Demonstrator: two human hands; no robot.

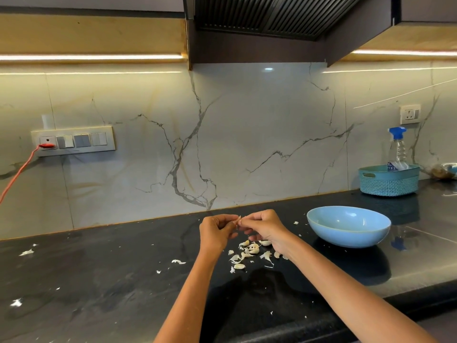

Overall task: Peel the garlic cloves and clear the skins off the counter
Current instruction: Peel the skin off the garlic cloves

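My left hand (217, 231) and my right hand (265, 227) meet above the black counter (111, 268), both pinching one small garlic clove (239, 219) between their fingertips. Most of that clove is hidden by the fingers. Below the hands lies a pile of garlic cloves and papery skins (249, 253). Loose skin bits (178, 261) are scattered to the left on the counter, with more skin flakes (26, 252) at the far left.
A light blue bowl (348, 226) stands on the counter to the right of my hands. Behind it sits a teal basket (389, 180) holding a spray bottle (397, 149). A switch panel (74, 141) with an orange cable (22, 167) is on the marble wall.
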